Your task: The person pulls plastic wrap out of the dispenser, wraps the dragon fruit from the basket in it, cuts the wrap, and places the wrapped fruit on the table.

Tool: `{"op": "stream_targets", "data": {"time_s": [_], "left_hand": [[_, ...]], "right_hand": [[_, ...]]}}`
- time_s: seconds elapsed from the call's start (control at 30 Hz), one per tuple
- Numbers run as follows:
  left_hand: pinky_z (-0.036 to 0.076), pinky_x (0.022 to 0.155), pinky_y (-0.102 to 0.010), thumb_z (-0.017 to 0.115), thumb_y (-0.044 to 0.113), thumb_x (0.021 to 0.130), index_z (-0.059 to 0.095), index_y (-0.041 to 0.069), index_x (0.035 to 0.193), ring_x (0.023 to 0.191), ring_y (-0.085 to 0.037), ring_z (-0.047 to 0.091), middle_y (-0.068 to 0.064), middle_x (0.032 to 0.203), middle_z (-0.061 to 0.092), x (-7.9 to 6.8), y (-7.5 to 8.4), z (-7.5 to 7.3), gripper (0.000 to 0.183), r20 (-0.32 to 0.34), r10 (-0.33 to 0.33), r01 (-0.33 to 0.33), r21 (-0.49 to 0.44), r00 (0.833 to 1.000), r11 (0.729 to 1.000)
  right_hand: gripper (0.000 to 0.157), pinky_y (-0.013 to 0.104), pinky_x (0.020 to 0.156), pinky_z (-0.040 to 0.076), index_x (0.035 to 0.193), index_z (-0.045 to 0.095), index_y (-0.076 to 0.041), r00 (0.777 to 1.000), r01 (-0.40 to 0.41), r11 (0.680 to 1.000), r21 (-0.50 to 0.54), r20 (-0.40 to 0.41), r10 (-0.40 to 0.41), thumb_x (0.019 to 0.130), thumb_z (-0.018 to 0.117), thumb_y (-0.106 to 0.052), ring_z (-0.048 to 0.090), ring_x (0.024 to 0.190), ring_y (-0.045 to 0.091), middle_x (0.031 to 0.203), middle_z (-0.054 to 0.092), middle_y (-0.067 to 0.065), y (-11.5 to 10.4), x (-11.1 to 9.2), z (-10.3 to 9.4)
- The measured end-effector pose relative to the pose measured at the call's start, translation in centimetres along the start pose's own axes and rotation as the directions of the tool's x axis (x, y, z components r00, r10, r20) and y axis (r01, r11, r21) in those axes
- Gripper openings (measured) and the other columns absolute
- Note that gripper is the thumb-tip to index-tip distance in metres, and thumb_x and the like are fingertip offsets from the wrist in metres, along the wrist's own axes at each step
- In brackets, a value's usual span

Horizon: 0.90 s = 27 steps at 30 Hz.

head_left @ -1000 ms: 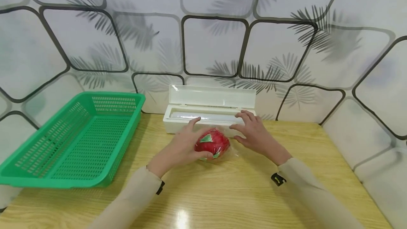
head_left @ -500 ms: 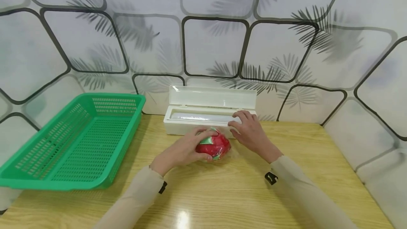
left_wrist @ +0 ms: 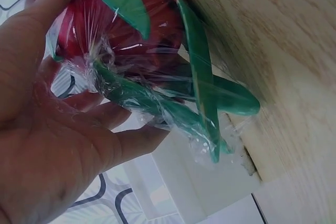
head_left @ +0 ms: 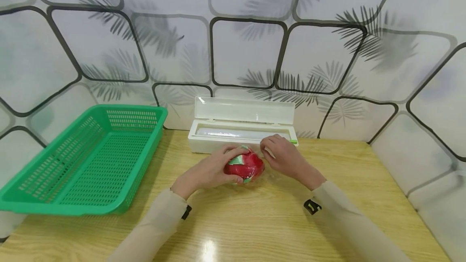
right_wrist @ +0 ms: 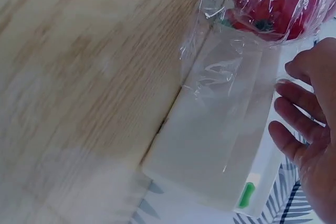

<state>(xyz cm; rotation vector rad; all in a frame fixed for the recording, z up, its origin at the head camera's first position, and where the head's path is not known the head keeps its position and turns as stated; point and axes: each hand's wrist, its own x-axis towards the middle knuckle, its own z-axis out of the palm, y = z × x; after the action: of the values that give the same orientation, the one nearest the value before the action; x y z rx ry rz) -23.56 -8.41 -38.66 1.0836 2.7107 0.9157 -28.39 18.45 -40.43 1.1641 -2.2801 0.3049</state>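
Observation:
A red dragon fruit [head_left: 247, 167] with green scales stands on the table, wrapped in crinkled clear cling film [left_wrist: 152, 103]. My left hand [head_left: 209, 171] grips its left side, thumb at the front and fingers over the top. To the right of the fruit, my right hand [head_left: 284, 155] has curled fingers, and its thumb and index finger [right_wrist: 284, 88] pinch the loose film close to the fruit. Behind both hands is a white cling film dispenser [head_left: 207, 145] with its lid [head_left: 244, 110] raised and a film roll [head_left: 233, 133] inside. A green slider [head_left: 293, 141] shows at its right end.
A green plastic basket [head_left: 142, 173] stands on the left of the wooden table [head_left: 247, 221]. Patterned wall covering [head_left: 247, 55] rises right behind the dispenser and along both sides.
My left hand's fingers have closed down over the top of the dragon fruit. My right hand has come down and left from the dispenser toward the film beside the fruit, uncovering the green slider.

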Motion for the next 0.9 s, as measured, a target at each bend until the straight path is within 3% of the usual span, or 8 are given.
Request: {"op": "stream_targets", "data": {"time_s": [0.17,0.3,0.43,0.53,0.63,0.77,0.9], "left_hand": [[0.052,0.106,-0.051,0.086,0.037,0.082,0.037,0.031,0.157,0.133,-0.033,0.054,-0.009,0.157,0.037,0.0,0.0,0.1,0.089,0.014,-0.028,0.028,-0.006,1.000,1.000],[0.050,0.108,-0.050,0.088,0.037,0.081,0.029,0.033,0.161,0.134,-0.033,0.053,-0.008,0.158,0.036,0.1,-0.1,0.3,0.100,0.021,-0.044,0.044,0.013,0.999,0.999],[0.050,0.109,-0.048,0.088,0.042,0.080,0.026,0.032,0.163,0.133,-0.032,0.055,-0.008,0.158,0.036,0.3,0.0,0.2,0.104,0.024,-0.068,0.067,0.065,0.997,0.996],[0.051,0.107,-0.046,0.092,0.046,0.072,0.024,0.030,0.163,0.133,-0.031,0.055,-0.009,0.158,0.038,0.6,0.1,0.2,0.115,0.029,-0.085,0.081,0.132,0.996,0.988],[0.053,0.105,-0.046,0.096,0.046,0.067,0.023,0.028,0.163,0.133,-0.032,0.054,-0.012,0.155,0.043,1.0,0.3,0.3,0.122,0.027,-0.098,0.091,0.194,0.995,0.977],[0.055,0.102,-0.048,0.095,0.043,0.069,0.027,0.026,0.161,0.131,-0.033,0.055,-0.016,0.151,0.048,1.3,0.4,0.4,0.116,0.007,-0.085,0.081,0.237,0.996,0.968],[0.054,0.103,-0.048,0.094,0.043,0.069,0.032,0.024,0.160,0.131,-0.032,0.057,-0.015,0.148,0.052,1.4,0.3,0.3,0.111,0.007,-0.031,0.028,0.223,0.999,0.974]], "right_hand": [[0.007,0.034,0.070,0.055,0.097,0.067,-0.003,0.986,-0.153,0.980,0.129,0.093,0.141,0.092,0.069,0.001,0.061,0.075,0.017,0.086,0.069,0.006,-0.6,-0.3,-0.6],[0.009,0.030,0.066,0.052,0.102,0.070,0.003,0.947,-0.304,0.926,0.223,0.178,0.268,0.096,0.065,0.000,0.057,0.072,0.013,0.085,0.068,0.008,-0.7,-0.5,-1.0],[0.009,0.028,0.063,0.046,0.093,0.073,0.001,0.921,-0.369,0.897,0.242,0.227,0.318,0.097,0.065,-0.002,0.052,0.071,0.011,0.078,0.063,0.005,-0.7,-0.4,-1.1],[0.012,0.026,0.064,0.045,0.090,0.069,-0.002,0.897,-0.423,0.865,0.269,0.263,0.356,0.099,0.062,-0.004,0.054,0.071,0.012,0.078,0.064,0.006,-0.9,-0.2,-1.1],[0.014,0.025,0.062,0.048,0.090,0.066,-0.004,0.863,-0.493,0.812,0.313,0.292,0.412,0.101,0.058,-0.005,0.064,0.073,0.016,0.081,0.070,0.009,-1.3,0.2,-1.1],[0.015,0.026,0.063,0.053,0.090,0.065,-0.004,0.836,-0.547,0.762,0.348,0.275,0.475,0.102,0.056,-0.005,0.070,0.074,0.018,0.082,0.073,0.009,-2.2,0.6,-1.1],[0.013,0.025,0.063,0.049,0.088,0.066,-0.004,0.841,-0.540,0.770,0.340,0.211,0.498,0.100,0.060,-0.004,0.059,0.068,0.012,0.078,0.069,0.006,-3.1,0.6,-0.9]]}}
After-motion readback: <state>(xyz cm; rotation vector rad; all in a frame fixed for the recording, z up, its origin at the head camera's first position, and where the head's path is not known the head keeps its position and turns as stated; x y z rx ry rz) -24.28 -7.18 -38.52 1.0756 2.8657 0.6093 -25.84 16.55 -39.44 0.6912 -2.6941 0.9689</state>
